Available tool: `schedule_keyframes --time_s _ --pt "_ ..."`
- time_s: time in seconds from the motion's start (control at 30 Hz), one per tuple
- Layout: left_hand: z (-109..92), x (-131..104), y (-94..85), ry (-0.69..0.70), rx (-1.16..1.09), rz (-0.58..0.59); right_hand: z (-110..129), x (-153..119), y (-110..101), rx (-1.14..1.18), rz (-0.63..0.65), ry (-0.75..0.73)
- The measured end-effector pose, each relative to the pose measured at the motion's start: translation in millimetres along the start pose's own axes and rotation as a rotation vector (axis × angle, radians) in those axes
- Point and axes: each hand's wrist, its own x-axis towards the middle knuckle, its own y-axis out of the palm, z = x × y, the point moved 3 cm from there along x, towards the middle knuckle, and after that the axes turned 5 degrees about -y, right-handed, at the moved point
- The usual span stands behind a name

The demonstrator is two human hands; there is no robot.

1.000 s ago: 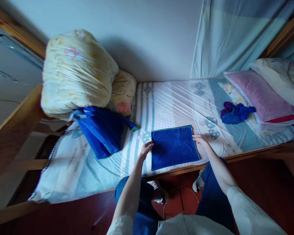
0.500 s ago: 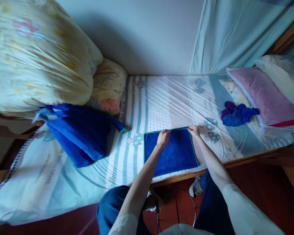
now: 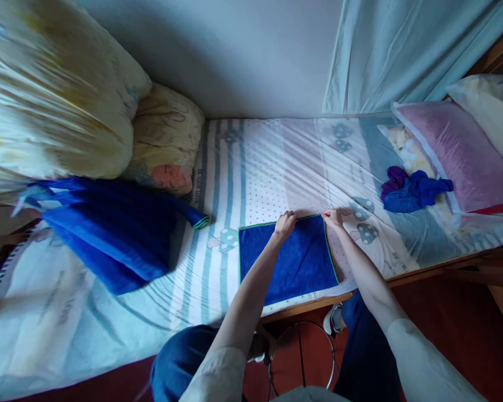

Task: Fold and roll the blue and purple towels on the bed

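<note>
A blue cloth [image 3: 304,262] with green edging lies flat on the bed, near its front edge. My left hand [image 3: 285,224] is closed on the cloth's far edge, right of that edge's middle. At the far right corner my right hand [image 3: 332,218] pinches the same cloth between its fingers. Only a short stretch of the far edge shows between the two hands. My left forearm covers part of the cloth's left side.
Blue cloths [image 3: 109,234] are heaped at the left beside a large yellowish bundle [image 3: 54,100] and a pillow [image 3: 167,134]. Crumpled blue and purple cloths [image 3: 414,190] lie by a pink pillow [image 3: 465,156]. A wooden edge [image 3: 293,308] runs along the bed's front.
My left hand has slid right along the cloth's far edge, closer to my right hand. My right hand stays at the corner. The view has shifted slightly.
</note>
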Motion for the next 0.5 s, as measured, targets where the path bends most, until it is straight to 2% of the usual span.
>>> schedule_keyframes --time_s 0.27,0.5 --pt "-0.4 3.6 -3.2 -0.053 0.069 0.12 10.4 -4.4 -3.6 -0.068 -0.001 0.029" --pt "-3.0 3.0 -8.7 -0.091 0.018 0.021 15.5 -10.3 -5.5 -0.139 -0.001 -0.005"
